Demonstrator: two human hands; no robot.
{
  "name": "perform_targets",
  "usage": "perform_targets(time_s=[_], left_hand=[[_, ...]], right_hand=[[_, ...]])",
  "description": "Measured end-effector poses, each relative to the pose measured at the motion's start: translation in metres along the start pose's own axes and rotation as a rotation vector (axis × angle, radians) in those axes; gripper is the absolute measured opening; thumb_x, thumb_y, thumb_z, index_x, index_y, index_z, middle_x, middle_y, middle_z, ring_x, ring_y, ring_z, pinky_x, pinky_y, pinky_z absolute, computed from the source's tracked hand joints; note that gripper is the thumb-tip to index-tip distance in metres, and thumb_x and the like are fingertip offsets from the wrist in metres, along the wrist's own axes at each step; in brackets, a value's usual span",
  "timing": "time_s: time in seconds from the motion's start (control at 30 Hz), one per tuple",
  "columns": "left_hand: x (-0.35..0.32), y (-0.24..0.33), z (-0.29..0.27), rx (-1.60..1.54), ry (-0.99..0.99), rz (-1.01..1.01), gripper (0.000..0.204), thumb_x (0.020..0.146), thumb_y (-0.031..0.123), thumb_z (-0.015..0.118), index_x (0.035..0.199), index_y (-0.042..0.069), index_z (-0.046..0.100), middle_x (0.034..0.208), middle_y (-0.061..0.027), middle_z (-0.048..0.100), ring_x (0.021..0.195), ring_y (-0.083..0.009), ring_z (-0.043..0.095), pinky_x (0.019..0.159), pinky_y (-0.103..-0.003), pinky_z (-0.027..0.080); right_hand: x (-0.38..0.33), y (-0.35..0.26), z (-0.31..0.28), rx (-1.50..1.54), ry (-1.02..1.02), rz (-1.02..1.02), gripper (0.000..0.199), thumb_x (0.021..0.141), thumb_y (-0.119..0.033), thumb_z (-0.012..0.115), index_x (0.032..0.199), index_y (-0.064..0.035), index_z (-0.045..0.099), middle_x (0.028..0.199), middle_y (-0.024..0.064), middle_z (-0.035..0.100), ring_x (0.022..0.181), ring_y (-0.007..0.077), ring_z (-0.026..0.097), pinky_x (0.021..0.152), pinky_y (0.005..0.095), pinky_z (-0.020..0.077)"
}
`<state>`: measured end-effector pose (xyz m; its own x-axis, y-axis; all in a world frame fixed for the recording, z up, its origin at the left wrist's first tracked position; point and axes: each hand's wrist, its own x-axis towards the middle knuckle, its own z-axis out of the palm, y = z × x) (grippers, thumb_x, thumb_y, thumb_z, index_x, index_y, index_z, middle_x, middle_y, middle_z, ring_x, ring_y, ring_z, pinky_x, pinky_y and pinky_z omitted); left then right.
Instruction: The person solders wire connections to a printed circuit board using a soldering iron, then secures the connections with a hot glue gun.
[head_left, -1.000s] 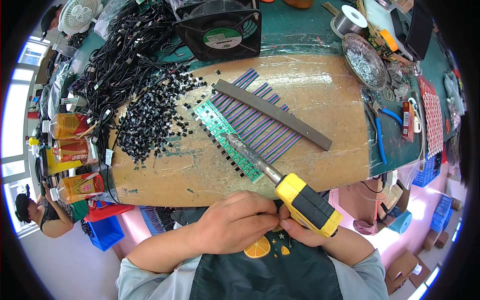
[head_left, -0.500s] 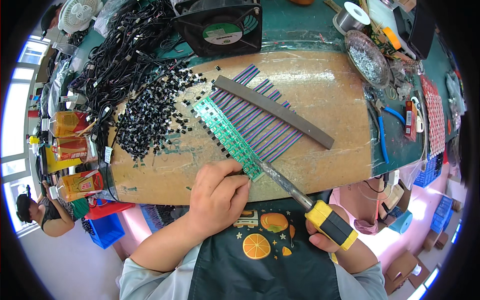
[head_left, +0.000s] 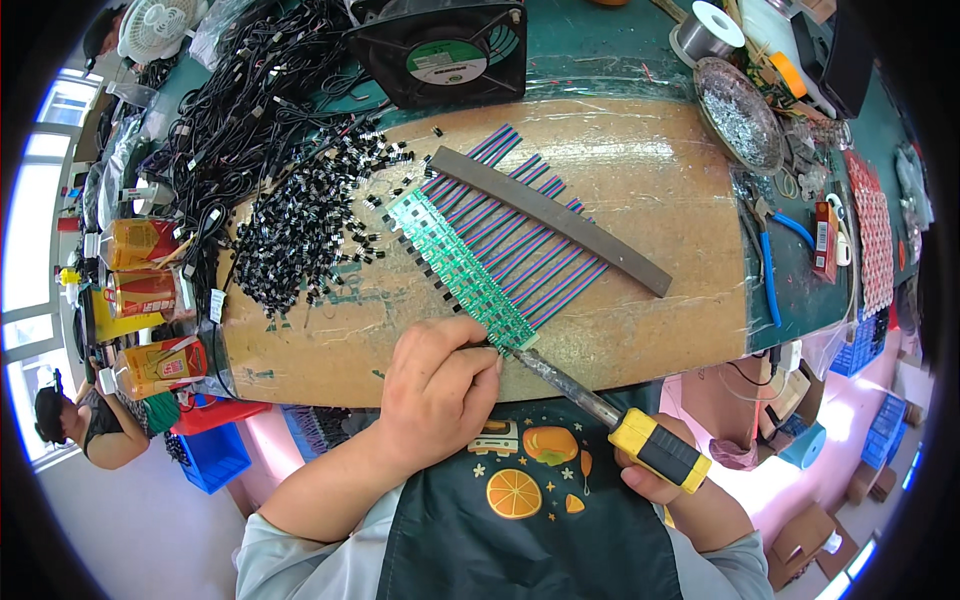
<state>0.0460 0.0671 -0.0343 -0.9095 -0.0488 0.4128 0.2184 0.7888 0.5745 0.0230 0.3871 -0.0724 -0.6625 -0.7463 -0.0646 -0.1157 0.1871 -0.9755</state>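
A long green circuit board panel (head_left: 465,268) lies slantwise on the brown work surface, with small black parts along its left edge. Striped ribbon wires (head_left: 545,265) run from its right side, beneath a dark flat bar (head_left: 555,222). My right hand (head_left: 655,465) grips the yellow-and-black handle of a soldering iron (head_left: 575,390). The iron's tip rests at the board's near end, close to my left fingertips. My left hand (head_left: 440,378) is closed at that same corner, thumb and fingers pressed together; whatever they pinch is hidden.
Left of the board is a heap of small black connectors (head_left: 300,225), with tangled black cables (head_left: 250,100) behind it. A black fan (head_left: 440,55) stands at the back. To the right are a solder spool (head_left: 708,32), a dish of scraps (head_left: 740,115) and blue-handled pliers (head_left: 768,265).
The soldering iron's tip has shifted toward me, from the board's wired side to its near corner by my left fingers. My left hand has barely moved.
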Motion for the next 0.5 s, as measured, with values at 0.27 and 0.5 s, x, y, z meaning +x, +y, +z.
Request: perform_targets(time_s=[0.27,0.5], left_hand=[[0.0004,-0.0002,-0.0003,0.004,-0.014,0.0,0.019,0.071,-0.005,0.076,0.086,0.002,0.066,0.1,-0.012,0.065,0.087,-0.0287,0.064,0.073,-0.036,0.052],[0.0003,-0.0006,-0.0003,-0.002,-0.01,0.003,0.02,0.071,-0.005,0.076,0.086,0.002,0.066,0.1,-0.0123,0.065,0.088,-0.029,0.064,0.073,-0.036,0.052]], right_hand=[[-0.004,0.0051,0.0027,0.034,0.063,0.008,0.041,0.078,-0.027,0.081,0.105,-0.0023,0.064,0.087,0.0131,0.07,0.071,0.031,0.069,0.064,0.0377,0.0551],[-0.0018,0.0049,0.0001,-0.013,0.046,-0.016,0.04,0.077,-0.026,0.081,0.104,-0.0027,0.064,0.087,0.0125,0.069,0.071,0.0307,0.069,0.064,0.037,0.055]])
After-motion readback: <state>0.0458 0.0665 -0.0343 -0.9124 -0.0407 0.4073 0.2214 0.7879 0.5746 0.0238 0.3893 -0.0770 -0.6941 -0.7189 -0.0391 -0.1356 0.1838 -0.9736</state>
